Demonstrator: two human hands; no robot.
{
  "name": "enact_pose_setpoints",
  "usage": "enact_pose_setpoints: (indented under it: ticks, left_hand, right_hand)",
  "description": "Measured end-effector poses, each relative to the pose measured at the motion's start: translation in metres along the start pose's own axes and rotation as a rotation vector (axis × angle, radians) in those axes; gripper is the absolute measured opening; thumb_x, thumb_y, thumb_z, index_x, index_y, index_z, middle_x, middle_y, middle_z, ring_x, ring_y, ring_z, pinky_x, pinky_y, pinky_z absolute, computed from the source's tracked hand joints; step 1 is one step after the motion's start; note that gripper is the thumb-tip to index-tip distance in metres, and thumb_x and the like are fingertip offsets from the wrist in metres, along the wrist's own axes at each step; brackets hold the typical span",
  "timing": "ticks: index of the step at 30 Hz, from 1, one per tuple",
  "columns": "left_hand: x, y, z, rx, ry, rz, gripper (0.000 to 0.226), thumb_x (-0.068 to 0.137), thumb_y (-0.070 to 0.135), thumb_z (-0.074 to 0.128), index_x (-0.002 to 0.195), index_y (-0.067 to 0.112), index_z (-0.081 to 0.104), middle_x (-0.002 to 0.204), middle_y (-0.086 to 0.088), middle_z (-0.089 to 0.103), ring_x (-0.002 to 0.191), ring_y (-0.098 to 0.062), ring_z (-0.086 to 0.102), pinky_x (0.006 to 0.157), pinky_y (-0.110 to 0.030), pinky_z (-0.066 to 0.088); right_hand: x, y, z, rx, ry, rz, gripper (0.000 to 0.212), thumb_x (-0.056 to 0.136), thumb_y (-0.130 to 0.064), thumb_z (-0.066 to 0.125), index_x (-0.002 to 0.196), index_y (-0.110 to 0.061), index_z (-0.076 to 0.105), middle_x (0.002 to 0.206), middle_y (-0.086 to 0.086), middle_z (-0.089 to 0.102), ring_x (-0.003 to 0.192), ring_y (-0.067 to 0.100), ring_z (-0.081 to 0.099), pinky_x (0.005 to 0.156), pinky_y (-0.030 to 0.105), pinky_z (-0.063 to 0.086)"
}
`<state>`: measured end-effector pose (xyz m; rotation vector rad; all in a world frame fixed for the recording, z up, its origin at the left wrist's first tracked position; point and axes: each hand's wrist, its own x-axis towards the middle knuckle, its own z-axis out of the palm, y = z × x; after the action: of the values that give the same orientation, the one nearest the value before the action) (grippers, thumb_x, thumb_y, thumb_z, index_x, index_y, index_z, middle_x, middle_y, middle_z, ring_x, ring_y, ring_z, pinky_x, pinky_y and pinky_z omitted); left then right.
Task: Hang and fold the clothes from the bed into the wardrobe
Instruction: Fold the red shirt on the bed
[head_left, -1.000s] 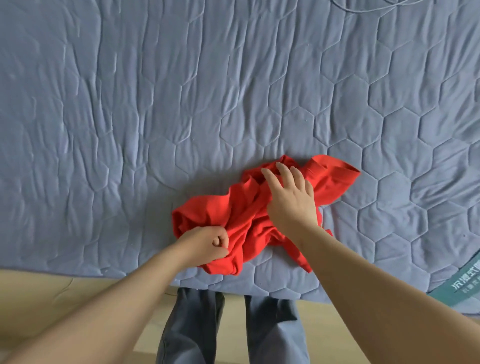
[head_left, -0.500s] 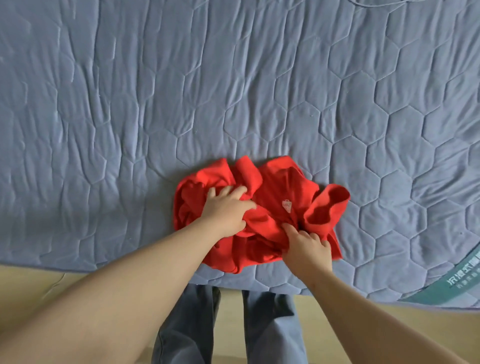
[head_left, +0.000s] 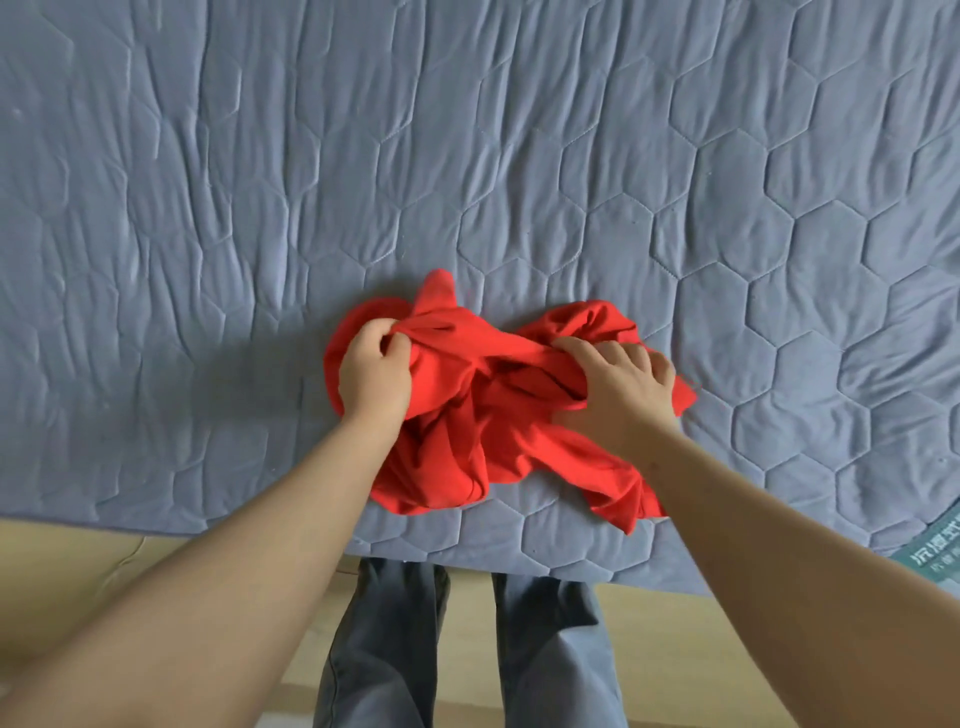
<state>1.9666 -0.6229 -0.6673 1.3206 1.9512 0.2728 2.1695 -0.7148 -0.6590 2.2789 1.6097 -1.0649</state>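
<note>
A crumpled red garment (head_left: 467, 426) lies bunched near the front edge of the bed (head_left: 467, 156), which is covered by a grey-blue quilted sheet. My left hand (head_left: 374, 374) grips a fold on the garment's left side, fingers curled into the cloth. On the right side my right hand (head_left: 621, 384) clutches another bunch of the red fabric. A taut band of cloth runs between the two hands. No wardrobe is in view.
The bed's front edge (head_left: 519, 564) runs across the lower part of the view, with a tan floor (head_left: 62, 561) below it. My legs in grey trousers (head_left: 384, 649) stand against the edge. A green label (head_left: 935, 556) shows at the bed's right corner.
Both hands have shifted their hold on the red garment. The left hand moved to the left side, the right hand moved up and right, and the cloth is stretched between them.
</note>
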Motion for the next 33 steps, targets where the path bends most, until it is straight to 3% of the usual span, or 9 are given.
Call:
enact_pose_setpoints:
  ticks: [2, 5, 8, 13, 17, 21, 24, 27, 33]
  left_hand:
    - [0.004, 0.000, -0.003, 0.032, 0.016, -0.030, 0.025, 0.088, 0.010, 0.053, 0.111, 0.007, 0.063, 0.115, -0.013, 0.064, 0.110, -0.030, 0.055, 0.096, -0.037, 0.040]
    - [-0.002, 0.009, -0.004, 0.273, 0.110, 0.363, 0.040, 0.076, 0.009, 0.064, 0.116, 0.007, 0.060, 0.117, -0.014, 0.062, 0.112, -0.032, 0.054, 0.095, -0.038, 0.037]
    - [-0.017, 0.018, 0.012, 0.440, -0.217, 0.670, 0.076, 0.070, 0.027, 0.074, 0.137, 0.011, 0.042, 0.142, -0.012, 0.041, 0.133, -0.028, 0.036, 0.105, -0.041, 0.031]
    - [-0.004, 0.014, 0.025, 0.825, -0.358, 0.388, 0.080, 0.081, 0.025, 0.063, 0.146, 0.030, 0.016, 0.146, -0.005, 0.033, 0.129, -0.030, 0.039, 0.097, -0.044, 0.035]
    - [0.013, 0.018, 0.012, 0.572, -0.203, 0.253, 0.030, 0.088, 0.016, 0.053, 0.117, 0.025, 0.060, 0.116, -0.008, 0.064, 0.108, -0.029, 0.058, 0.088, -0.036, 0.043]
    - [0.011, 0.033, -0.013, 0.150, -0.172, 0.367, 0.023, 0.086, 0.008, 0.056, 0.104, 0.015, 0.069, 0.105, -0.005, 0.070, 0.099, -0.023, 0.063, 0.086, -0.025, 0.041]
    - [0.003, 0.040, -0.024, 0.330, 0.057, 0.609, 0.026, 0.085, 0.015, 0.052, 0.105, 0.013, 0.067, 0.105, -0.010, 0.067, 0.097, -0.031, 0.060, 0.084, -0.035, 0.041]
    - [-0.017, 0.034, -0.016, 0.482, 0.247, 0.620, 0.023, 0.080, 0.020, 0.061, 0.100, 0.009, 0.062, 0.104, -0.019, 0.059, 0.096, -0.038, 0.055, 0.082, -0.043, 0.040]
    - [-0.043, -0.002, 0.020, 0.649, -0.566, 0.193, 0.076, 0.079, 0.043, 0.067, 0.139, 0.014, 0.030, 0.138, -0.014, 0.040, 0.124, -0.033, 0.044, 0.097, -0.042, 0.037]
  right_hand:
    - [0.001, 0.011, -0.003, -0.052, -0.018, 0.072, 0.056, 0.078, -0.040, 0.064, 0.131, -0.037, 0.045, 0.126, -0.001, 0.053, 0.123, 0.026, 0.038, 0.105, 0.044, 0.019]
    - [0.002, 0.019, -0.006, 0.207, 0.129, 0.192, 0.030, 0.086, -0.029, 0.057, 0.115, -0.027, 0.062, 0.116, 0.005, 0.060, 0.115, 0.030, 0.045, 0.098, 0.040, 0.027]
    - [-0.001, 0.012, -0.006, 0.436, 0.190, 0.189, 0.019, 0.086, -0.027, 0.060, 0.102, -0.018, 0.065, 0.099, 0.007, 0.064, 0.101, 0.030, 0.054, 0.090, 0.036, 0.035]
    - [-0.002, 0.004, -0.015, 0.763, 0.346, 0.242, 0.024, 0.086, -0.032, 0.063, 0.067, -0.020, 0.055, 0.057, -0.011, 0.047, 0.055, 0.005, 0.044, 0.052, 0.010, 0.033]
    - [-0.002, 0.013, -0.029, 0.798, 0.494, 0.330, 0.024, 0.087, -0.035, 0.061, 0.069, -0.022, 0.053, 0.063, -0.013, 0.052, 0.063, 0.008, 0.049, 0.057, 0.016, 0.032]
    - [-0.005, 0.022, -0.035, 0.909, 0.594, 0.480, 0.022, 0.090, -0.040, 0.054, 0.082, -0.020, 0.055, 0.075, -0.004, 0.059, 0.079, 0.015, 0.054, 0.074, 0.028, 0.040]
    - [-0.009, 0.024, -0.039, 0.912, 0.599, 0.590, 0.025, 0.094, -0.039, 0.045, 0.089, -0.017, 0.056, 0.074, -0.008, 0.054, 0.082, 0.016, 0.051, 0.073, 0.027, 0.034]
    - [-0.014, 0.022, -0.032, 0.590, 0.522, 0.626, 0.026, 0.088, -0.029, 0.050, 0.111, -0.017, 0.054, 0.113, 0.005, 0.056, 0.113, 0.029, 0.046, 0.092, 0.037, 0.031]
    - [-0.022, -0.007, 0.002, 0.507, 0.220, 0.203, 0.042, 0.081, -0.014, 0.059, 0.122, -0.011, 0.054, 0.120, 0.015, 0.052, 0.111, 0.034, 0.049, 0.094, 0.039, 0.037]
